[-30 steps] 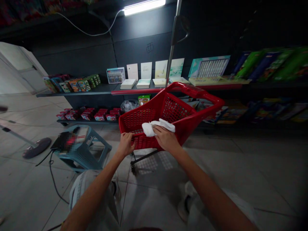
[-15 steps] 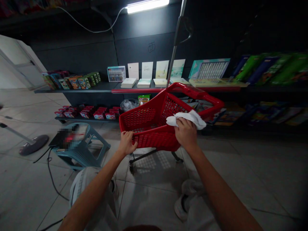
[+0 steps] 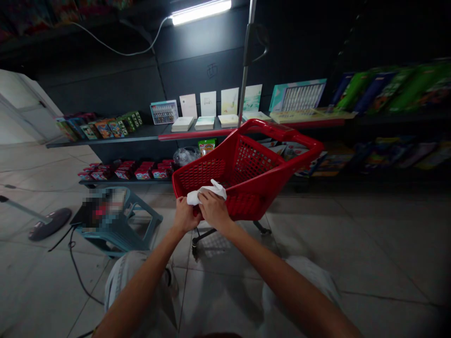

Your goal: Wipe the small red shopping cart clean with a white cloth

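Note:
A red plastic shopping cart (image 3: 253,202) stands in front of me, its handle toward the right. My left hand (image 3: 185,216) is closed over the near rim at the cart's left front corner. Just beside it, my right hand (image 3: 214,209) presses a bunched white cloth (image 3: 207,190) onto the same rim. The fingers of the right hand are curled over the cloth, and the two hands are almost touching. Part of the rim is hidden under the hands and cloth.
A blue-grey stool (image 3: 141,211) with blurred items on it stands at left, near a stand's round base (image 3: 51,223) and cables. Behind the cart, a dark shelf (image 3: 137,141) bears books and boxes. A metal pole (image 3: 244,70) rises behind the cart.
My right hand has slid the white cloth leftward along the near rim, from near the handle end to beside my left hand. The left hand keeps its hold. The view has shifted slightly.

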### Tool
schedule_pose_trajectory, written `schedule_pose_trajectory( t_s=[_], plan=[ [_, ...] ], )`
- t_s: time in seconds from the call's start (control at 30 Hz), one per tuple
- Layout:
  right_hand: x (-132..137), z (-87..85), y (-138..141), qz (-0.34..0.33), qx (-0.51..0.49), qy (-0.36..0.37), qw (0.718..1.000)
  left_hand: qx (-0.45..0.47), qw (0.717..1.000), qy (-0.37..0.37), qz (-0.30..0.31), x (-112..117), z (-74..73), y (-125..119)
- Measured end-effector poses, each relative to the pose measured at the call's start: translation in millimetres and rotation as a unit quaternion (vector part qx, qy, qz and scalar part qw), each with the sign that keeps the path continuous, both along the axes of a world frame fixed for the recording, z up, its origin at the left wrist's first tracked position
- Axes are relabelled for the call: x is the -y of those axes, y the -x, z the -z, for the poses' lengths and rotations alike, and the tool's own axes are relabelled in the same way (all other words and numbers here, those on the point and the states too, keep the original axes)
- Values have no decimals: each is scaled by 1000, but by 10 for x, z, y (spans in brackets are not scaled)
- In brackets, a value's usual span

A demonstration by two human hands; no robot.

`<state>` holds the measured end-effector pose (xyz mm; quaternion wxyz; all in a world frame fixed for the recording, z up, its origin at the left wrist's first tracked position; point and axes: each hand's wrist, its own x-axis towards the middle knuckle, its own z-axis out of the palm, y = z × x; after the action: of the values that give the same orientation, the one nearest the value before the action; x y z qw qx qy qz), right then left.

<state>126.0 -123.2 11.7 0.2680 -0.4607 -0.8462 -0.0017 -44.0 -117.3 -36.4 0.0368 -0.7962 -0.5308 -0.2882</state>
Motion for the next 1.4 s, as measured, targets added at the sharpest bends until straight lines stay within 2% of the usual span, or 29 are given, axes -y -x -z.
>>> schedule_pose_trajectory(
  t_s=[0.1, 0.2, 0.33, 0.47, 0.57, 0.63, 0.73, 1.0, 1.4],
  plan=[
    [-34, -20, -121, -31, 11, -8, 999, -19, 1000, -5, 9, -17, -3, 23],
    [-54, -39, -356, -14, 28, -9, 999, -34, 999, -11, 11, 6, -32, 4],
    [-125, -97, -879, 63, 41, -16, 997, -32, 999, -18, 13, 64, -62, -25],
    [-245, -199, -1491, 170, 25, -55, 984, -31, 999, -25, 28, 90, -75, 17],
    [-296, -250, -1750, 212, 0, -95, 973, -33, 998, -26, 35, 84, -78, 61],
    [-295, -251, -1764, 222, -3, -109, 969, -34, 999, -27, 30, 70, -71, 76],
    [-264, -209, -1615, 226, 17, -108, 968, -32, 999, -36, 18, 42, -53, 77],
    [-220, -98, -1201, 146, 26, -81, 986, -9, 999, -36, -14, -4, -67, 51],
    [-130, -106, -969, 113, 33, -53, 992, -13, 1000, -20, -14, 5, -81, 47]
  ],
)
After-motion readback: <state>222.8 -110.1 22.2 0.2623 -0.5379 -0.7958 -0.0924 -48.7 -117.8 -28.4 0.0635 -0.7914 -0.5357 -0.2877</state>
